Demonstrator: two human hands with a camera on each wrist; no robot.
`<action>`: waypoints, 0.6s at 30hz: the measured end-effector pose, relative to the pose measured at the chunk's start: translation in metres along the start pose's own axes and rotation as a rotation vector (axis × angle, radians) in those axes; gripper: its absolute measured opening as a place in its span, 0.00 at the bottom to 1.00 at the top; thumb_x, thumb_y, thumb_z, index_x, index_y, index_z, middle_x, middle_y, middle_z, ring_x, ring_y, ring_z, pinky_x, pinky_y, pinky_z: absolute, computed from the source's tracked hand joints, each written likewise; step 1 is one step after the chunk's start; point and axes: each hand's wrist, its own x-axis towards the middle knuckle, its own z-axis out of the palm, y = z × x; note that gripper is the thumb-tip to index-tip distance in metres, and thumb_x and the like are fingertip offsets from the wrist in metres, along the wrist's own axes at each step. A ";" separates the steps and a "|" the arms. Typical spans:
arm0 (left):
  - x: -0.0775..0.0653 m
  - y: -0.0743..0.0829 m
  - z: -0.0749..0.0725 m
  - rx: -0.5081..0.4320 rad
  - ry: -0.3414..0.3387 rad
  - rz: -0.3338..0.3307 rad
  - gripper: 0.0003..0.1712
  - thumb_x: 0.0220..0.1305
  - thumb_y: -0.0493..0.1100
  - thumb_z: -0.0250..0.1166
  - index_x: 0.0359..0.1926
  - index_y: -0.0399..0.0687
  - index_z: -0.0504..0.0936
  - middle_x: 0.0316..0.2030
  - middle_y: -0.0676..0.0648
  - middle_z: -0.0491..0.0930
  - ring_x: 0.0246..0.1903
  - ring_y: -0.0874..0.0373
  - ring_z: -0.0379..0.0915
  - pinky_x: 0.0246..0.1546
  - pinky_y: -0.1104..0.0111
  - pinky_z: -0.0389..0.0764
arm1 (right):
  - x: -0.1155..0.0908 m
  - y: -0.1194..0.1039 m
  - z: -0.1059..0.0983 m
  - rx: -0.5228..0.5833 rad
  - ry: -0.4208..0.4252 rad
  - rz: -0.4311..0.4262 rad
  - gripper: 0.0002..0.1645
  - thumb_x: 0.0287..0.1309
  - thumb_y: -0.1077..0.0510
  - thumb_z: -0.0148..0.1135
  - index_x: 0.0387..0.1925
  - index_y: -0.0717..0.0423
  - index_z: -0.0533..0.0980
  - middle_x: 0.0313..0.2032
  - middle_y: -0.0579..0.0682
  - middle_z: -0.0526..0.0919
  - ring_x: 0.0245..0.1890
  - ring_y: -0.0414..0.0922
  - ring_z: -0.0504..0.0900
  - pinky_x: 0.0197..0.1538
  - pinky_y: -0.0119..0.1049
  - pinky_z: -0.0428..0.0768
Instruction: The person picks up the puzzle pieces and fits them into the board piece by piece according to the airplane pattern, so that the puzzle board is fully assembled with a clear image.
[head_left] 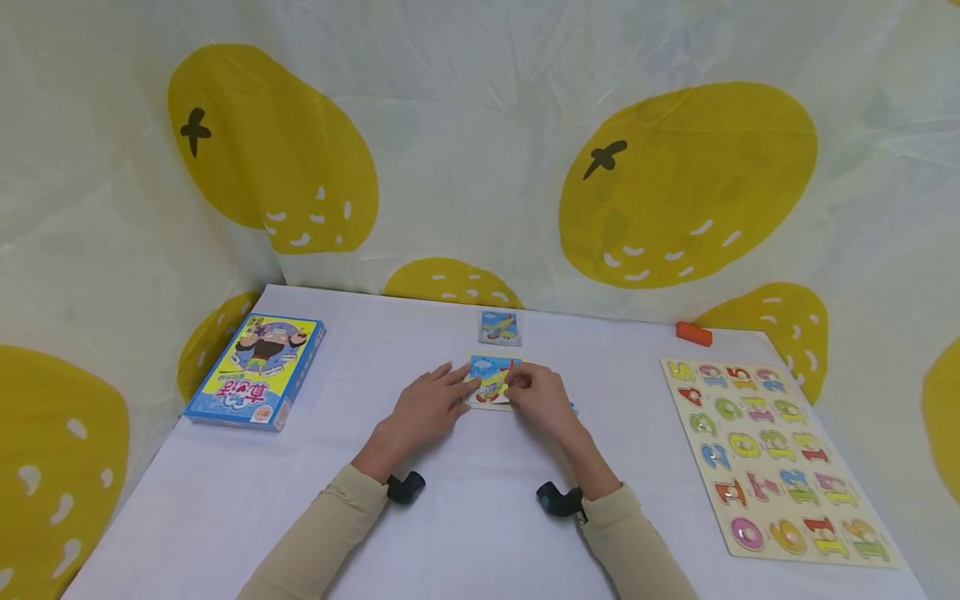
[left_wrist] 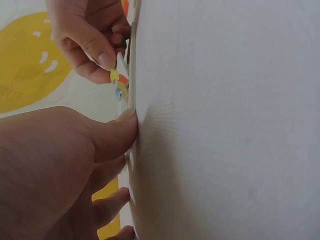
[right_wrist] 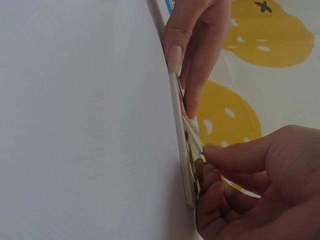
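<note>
A small square picture puzzle point(head_left: 486, 371), with a blue and yellow picture in a pale tray, lies flat mid-table between the hands. The left hand point(head_left: 431, 404) rests at its left side, fingers extended, its thumb touching the near edge of the tray point(right_wrist: 181, 145). At the puzzle's right side, the right hand point(head_left: 542, 400) pinches a thin puzzle piece point(right_wrist: 194, 135) between thumb and fingers. That piece is tilted, one edge raised above the tray. Part of the picture is hidden behind the right fingers. A bit of something blue point(head_left: 574, 407) shows beside the right wrist.
Behind the puzzle lies a small square picture card point(head_left: 500, 328) with a yellow plane. A blue and yellow box point(head_left: 255, 371) lies at left. On the right are a wooden number board point(head_left: 772, 458) and an orange block point(head_left: 693, 334). A patterned curtain point(head_left: 465, 167) borders the table.
</note>
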 end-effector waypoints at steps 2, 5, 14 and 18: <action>0.000 0.000 0.000 0.002 0.002 0.000 0.29 0.72 0.52 0.59 0.72 0.60 0.69 0.75 0.52 0.61 0.75 0.45 0.56 0.73 0.47 0.61 | 0.000 0.000 0.001 0.000 0.014 0.005 0.06 0.53 0.66 0.67 0.35 0.59 0.83 0.25 0.51 0.82 0.25 0.43 0.75 0.29 0.31 0.72; 0.000 0.000 -0.001 0.016 0.007 0.001 0.29 0.72 0.52 0.59 0.71 0.60 0.69 0.75 0.51 0.62 0.75 0.45 0.56 0.72 0.46 0.62 | -0.001 -0.001 0.003 -0.006 0.030 -0.005 0.06 0.54 0.65 0.68 0.35 0.60 0.84 0.26 0.51 0.83 0.25 0.42 0.75 0.28 0.31 0.72; -0.001 0.001 -0.001 0.022 0.008 0.001 0.29 0.72 0.52 0.59 0.72 0.61 0.69 0.75 0.51 0.61 0.75 0.45 0.56 0.72 0.46 0.62 | -0.003 -0.007 0.010 -0.070 0.050 0.011 0.05 0.57 0.64 0.67 0.36 0.59 0.85 0.26 0.51 0.82 0.28 0.44 0.74 0.31 0.32 0.71; 0.000 0.001 0.000 0.024 0.007 0.004 0.29 0.72 0.52 0.59 0.72 0.61 0.69 0.75 0.51 0.61 0.75 0.45 0.56 0.72 0.46 0.62 | -0.003 -0.008 0.011 -0.112 0.053 0.024 0.05 0.58 0.65 0.65 0.36 0.58 0.85 0.26 0.51 0.80 0.30 0.46 0.73 0.33 0.34 0.70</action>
